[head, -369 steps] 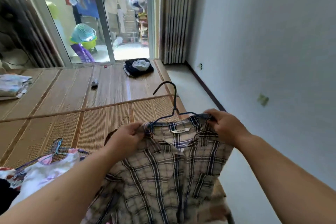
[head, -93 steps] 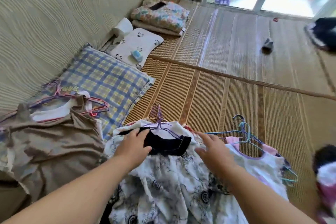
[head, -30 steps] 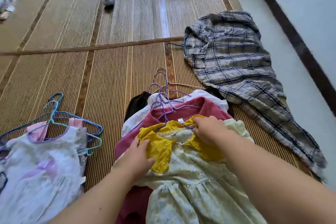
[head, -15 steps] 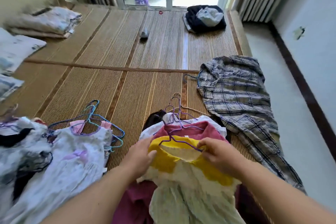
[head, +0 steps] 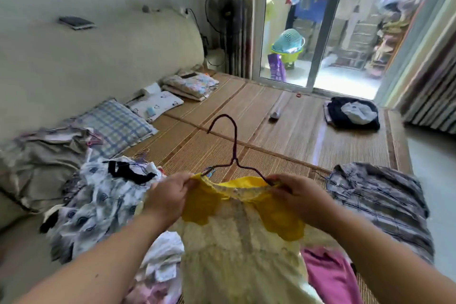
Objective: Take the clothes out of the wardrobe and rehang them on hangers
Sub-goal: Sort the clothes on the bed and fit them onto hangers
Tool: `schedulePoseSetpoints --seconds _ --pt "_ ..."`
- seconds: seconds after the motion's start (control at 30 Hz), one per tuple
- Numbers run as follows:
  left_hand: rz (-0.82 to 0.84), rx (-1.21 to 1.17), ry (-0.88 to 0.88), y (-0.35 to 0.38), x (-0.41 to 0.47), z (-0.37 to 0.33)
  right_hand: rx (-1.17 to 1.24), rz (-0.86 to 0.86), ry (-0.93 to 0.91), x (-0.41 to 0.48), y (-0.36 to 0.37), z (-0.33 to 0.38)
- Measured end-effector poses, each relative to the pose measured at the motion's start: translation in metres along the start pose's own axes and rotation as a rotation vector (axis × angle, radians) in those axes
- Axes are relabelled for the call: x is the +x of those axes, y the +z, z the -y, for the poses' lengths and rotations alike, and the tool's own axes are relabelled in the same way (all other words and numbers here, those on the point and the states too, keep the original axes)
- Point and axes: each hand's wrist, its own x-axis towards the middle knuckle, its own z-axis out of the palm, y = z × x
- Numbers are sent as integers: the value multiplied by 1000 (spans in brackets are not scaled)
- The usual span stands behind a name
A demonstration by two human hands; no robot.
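Left hand (head: pixel 170 195) pinches one shoulder of the pale-yellow lace dress with bright yellow collar (head: pixel 241 242), fingers curled over fabric and wire; thin dark wire hanger (head: pixel 233 153) sits in the neckline, long axis left-right between the hands, hook up and away from the body; right hand (head: pixel 296 192) pinches the other shoulder likewise; neither hand nearer; dress hangs toward the person. Count: one dress, one hanger held; black-and-white patterned garment (head: pixel 98 205) lies left, grey plaid shirt (head: pixel 380 205) right.

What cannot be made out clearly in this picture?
Head view only:
- hanger: both arm ends hidden by the yellow dress, left hand and right hand.
- yellow dress: hem cut off by the bottom edge.
- small grey object on the mat: too blurred to identify.
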Motion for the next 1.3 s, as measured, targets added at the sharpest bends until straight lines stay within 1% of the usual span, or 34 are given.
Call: schedulePoseSetpoints --seconds 0.1,0.2,0.37,0.53,0.63,0.77,0.9,1.03,1.2,1.3 --pt "-122 34 -72 -61 -10 17 -126 71 -59 18 4 42" --pt "-183 181 -67 -110 -21 34 -199 139 -80 34 24 75" --pt "-303 405 -97 -173 -37 52 -35 213 -69 60 71 124" --pt "-270 499 -92 -209 -30 93 94 298 -62 84 118 153" --pt "-219 501 -106 -215 -5 124 95 302 -28 109 138 161" --pt "-65 483 -142 -202 43 163 97 316 63 145 160 158" --pt "115 492 -153 -164 88 203 46 304 208 178 191 136" --pt "322 462 -180 -105 129 246 35 302 358 203 238 95" --pt "469 427 -147 -15 176 303 136 272 569 235 302 29" --pt "519 477 -122 39 205 327 193 285 664 256 334 -13"
